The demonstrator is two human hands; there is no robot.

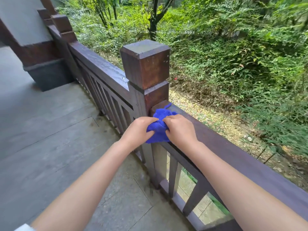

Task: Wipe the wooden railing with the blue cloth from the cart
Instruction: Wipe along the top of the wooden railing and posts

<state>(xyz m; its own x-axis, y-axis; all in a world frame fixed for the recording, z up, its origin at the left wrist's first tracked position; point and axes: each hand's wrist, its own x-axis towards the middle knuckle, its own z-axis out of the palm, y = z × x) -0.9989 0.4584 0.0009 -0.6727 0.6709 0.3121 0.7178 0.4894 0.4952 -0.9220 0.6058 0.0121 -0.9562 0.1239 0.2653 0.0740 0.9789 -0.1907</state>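
A bunched blue cloth lies on the top of the dark wooden railing, right against the base of a square post. My left hand grips the cloth from the left side, off the inner edge of the rail. On the rail top, my right hand holds the cloth's right side with fingers curled into it. Part of the cloth hangs over the rail's inner edge between both hands.
The railing runs on past the post to the far left, its top wet and shiny. Vertical balusters stand below the rail. A grey stone floor lies on the left; green undergrowth and trees fill the right beyond the railing.
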